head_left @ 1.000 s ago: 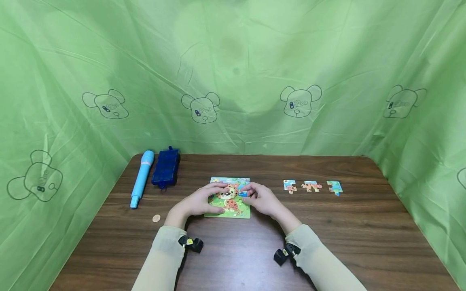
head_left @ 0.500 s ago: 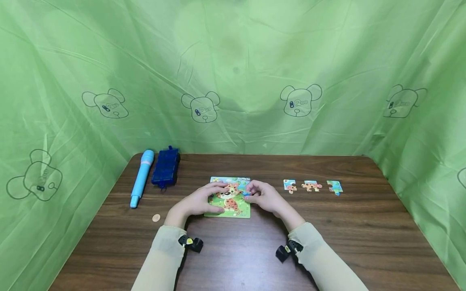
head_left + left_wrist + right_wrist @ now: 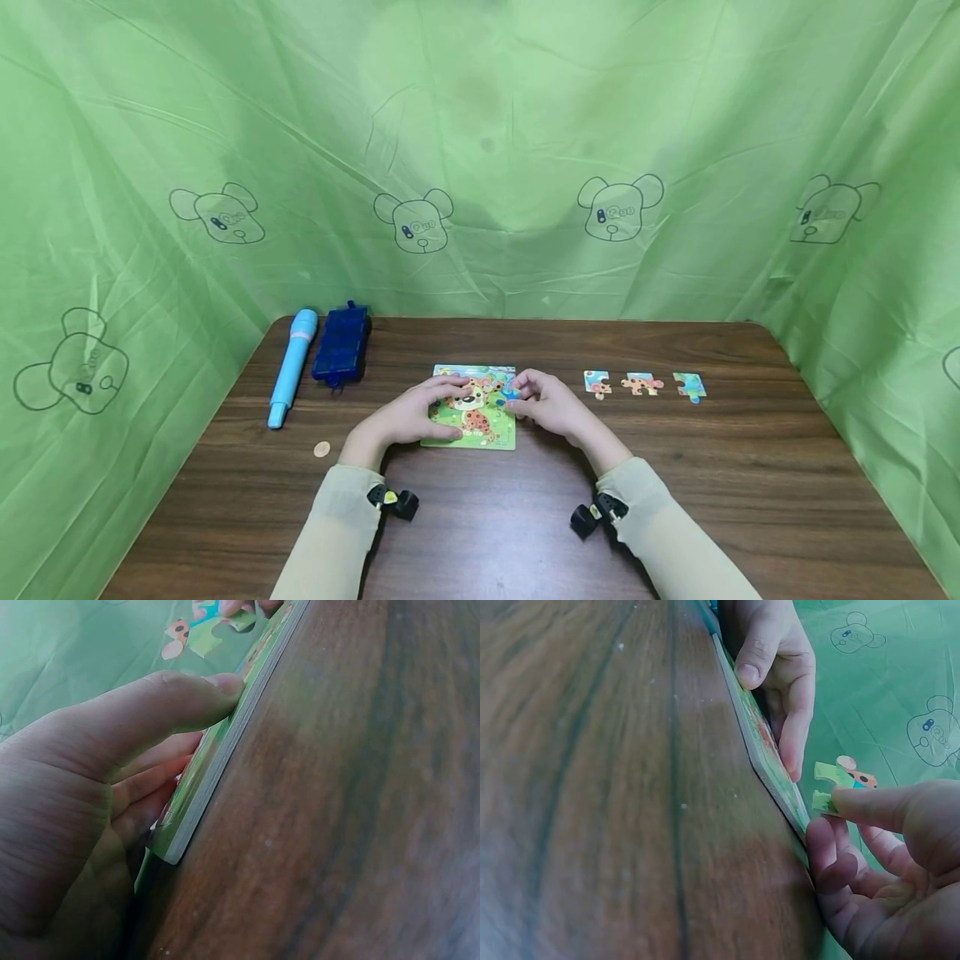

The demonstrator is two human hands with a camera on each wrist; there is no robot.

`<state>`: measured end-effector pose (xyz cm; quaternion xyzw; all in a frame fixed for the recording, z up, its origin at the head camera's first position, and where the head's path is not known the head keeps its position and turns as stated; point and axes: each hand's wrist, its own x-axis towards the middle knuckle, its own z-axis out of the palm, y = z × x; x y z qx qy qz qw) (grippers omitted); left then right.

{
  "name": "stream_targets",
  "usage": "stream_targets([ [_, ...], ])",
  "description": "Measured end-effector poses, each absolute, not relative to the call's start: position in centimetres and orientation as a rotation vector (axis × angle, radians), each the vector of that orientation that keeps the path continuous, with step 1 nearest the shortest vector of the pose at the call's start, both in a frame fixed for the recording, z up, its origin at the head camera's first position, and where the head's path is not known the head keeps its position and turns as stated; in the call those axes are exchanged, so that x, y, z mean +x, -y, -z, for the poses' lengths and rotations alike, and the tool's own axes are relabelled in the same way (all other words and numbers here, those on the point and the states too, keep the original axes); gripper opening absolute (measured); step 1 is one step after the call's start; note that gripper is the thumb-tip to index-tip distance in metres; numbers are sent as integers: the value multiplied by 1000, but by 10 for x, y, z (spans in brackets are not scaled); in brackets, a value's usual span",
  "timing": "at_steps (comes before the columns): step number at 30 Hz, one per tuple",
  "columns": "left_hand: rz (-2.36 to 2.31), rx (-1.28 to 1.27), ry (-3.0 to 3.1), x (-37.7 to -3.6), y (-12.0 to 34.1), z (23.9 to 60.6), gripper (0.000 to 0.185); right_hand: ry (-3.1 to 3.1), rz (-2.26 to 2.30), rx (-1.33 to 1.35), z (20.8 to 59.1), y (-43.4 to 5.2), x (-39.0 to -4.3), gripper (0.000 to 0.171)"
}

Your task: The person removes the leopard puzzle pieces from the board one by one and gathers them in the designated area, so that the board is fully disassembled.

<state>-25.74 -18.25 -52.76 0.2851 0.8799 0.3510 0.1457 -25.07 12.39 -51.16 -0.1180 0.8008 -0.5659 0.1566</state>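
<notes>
Both hands at the puzzle board [image 3: 471,433], mid-tabletop [image 3: 480,508]
Left hand [image 3: 408,417] clamps the board's left edge; right hand [image 3: 551,407] pinches a puzzle piece [image 3: 832,787] above its right side; three loose pieces [image 3: 643,384] lie right of it

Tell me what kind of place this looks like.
Probably a staged recording booth, not a lived-in room: a green sheet printed with cartoon bears hangs round a brown wooden table, and a child's puzzle board, three loose puzzle pieces and a toy microphone are laid out neatly.

No readable text, labels or numbers
</notes>
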Motion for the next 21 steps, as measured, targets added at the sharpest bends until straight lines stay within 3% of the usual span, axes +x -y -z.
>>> stream_targets([
  [12, -1021, 839, -2542, -258, 184, 528, 73, -2168, 1709, -360, 495, -135, -252, 29],
  [21, -1041, 853, -2535, -257, 184, 530, 75, -2178, 1776, -424, 470, -177, -249, 44],
])
